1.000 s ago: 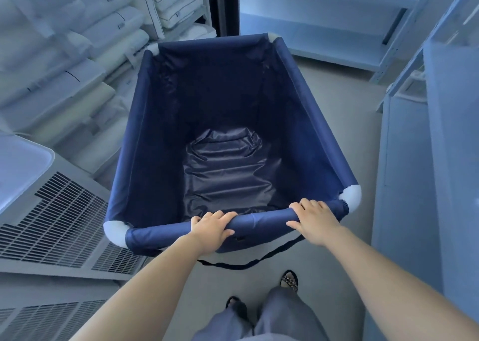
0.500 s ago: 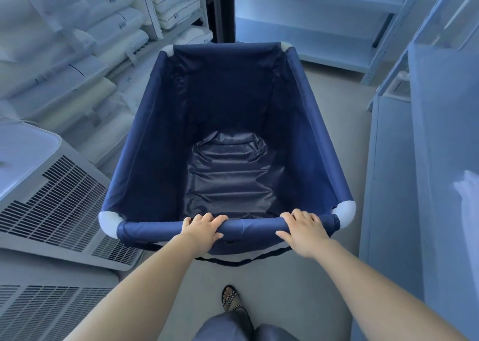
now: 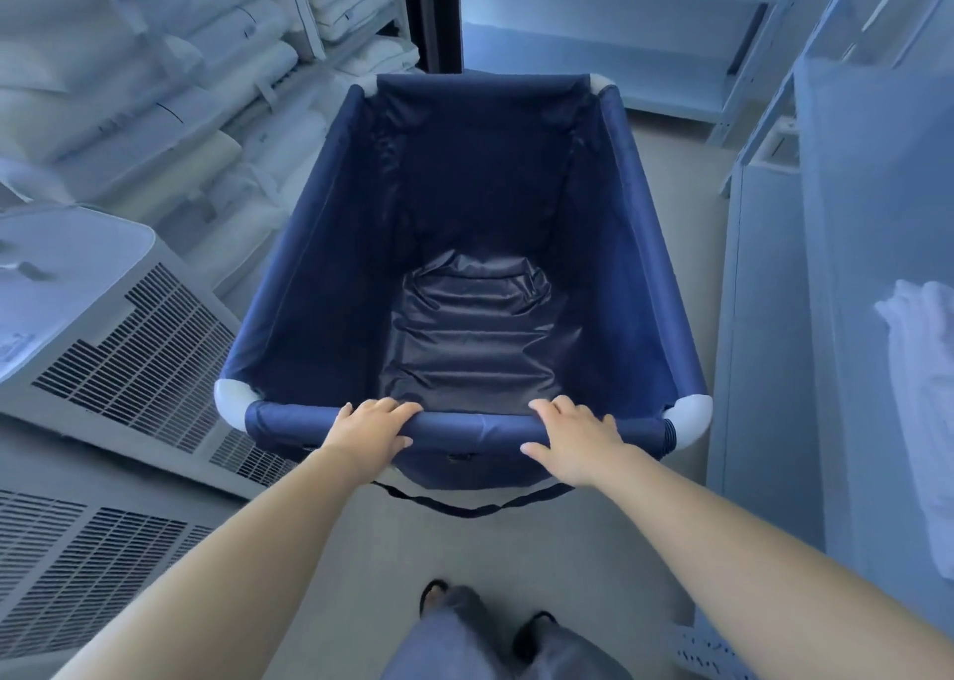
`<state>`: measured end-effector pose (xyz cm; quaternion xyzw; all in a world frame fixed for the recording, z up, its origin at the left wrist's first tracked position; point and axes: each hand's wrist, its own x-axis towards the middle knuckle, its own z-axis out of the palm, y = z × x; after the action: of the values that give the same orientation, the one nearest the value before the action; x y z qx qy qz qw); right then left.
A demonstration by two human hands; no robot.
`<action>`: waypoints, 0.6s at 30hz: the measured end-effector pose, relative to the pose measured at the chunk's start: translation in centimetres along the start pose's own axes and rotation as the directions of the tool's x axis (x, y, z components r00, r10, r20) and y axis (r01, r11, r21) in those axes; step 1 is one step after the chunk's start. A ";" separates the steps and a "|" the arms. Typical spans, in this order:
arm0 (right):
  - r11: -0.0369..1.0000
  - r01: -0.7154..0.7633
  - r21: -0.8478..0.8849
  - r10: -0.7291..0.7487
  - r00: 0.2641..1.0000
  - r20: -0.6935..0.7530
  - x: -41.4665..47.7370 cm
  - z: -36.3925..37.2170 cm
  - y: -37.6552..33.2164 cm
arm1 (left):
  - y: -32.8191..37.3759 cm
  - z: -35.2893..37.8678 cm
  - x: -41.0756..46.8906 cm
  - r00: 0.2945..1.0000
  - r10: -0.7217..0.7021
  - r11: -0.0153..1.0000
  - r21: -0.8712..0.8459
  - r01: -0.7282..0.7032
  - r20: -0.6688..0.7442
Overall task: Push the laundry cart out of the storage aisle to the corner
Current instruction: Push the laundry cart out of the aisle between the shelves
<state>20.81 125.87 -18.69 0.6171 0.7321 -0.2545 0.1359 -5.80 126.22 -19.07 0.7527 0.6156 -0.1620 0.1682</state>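
A navy fabric laundry cart (image 3: 320, 287) with white corner caps fills the middle of the head view, its inside holding only the crumpled dark liner. My left hand (image 3: 369, 429) grips the near rim bar left of centre. My right hand (image 3: 575, 439) grips the same bar right of centre. Both arms are stretched forward. A black strap hangs in a loop under the near rim.
Shelves of folded white linen (image 3: 155, 111) line the left. Two white louvred units (image 3: 129, 349) stand at the near left, close to the cart's corner. A pale blue shelf rack (image 3: 774, 276) runs along the right; another rack (image 3: 593, 54) stands ahead. Bare floor (image 3: 666, 157) lies ahead right.
The cart has rolled forward along the aisle and straightened. The louvred units have slid back toward me on the left. Both hands keep the same grip on the rim bar.
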 end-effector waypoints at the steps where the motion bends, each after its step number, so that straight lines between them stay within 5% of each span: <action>1: 1.000 0.013 -0.006 -0.013 1.000 0.008 -0.6 0.6 -0.6 | 0.0 0.5 -0.3 1.000 0.000 1.000 0.001 0.000 -0.019; 11: 0.977 -0.184 -0.108 0.187 0.982 0.018 -4.2 5.4 -5.4 | -5.2 3.1 -2.8 0.990 0.041 0.999 -0.007 -0.040 0.135; 18: 0.946 -0.308 -0.105 0.306 0.951 -0.033 -7.0 8.4 -8.7 | -6.8 5.3 -5.8 0.988 0.134 0.990 0.027 -0.136 0.077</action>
<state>12.78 114.60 -20.30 0.7173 0.6409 -0.1849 0.2013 -13.74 120.03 -21.51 0.7888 0.5537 -0.1882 0.1894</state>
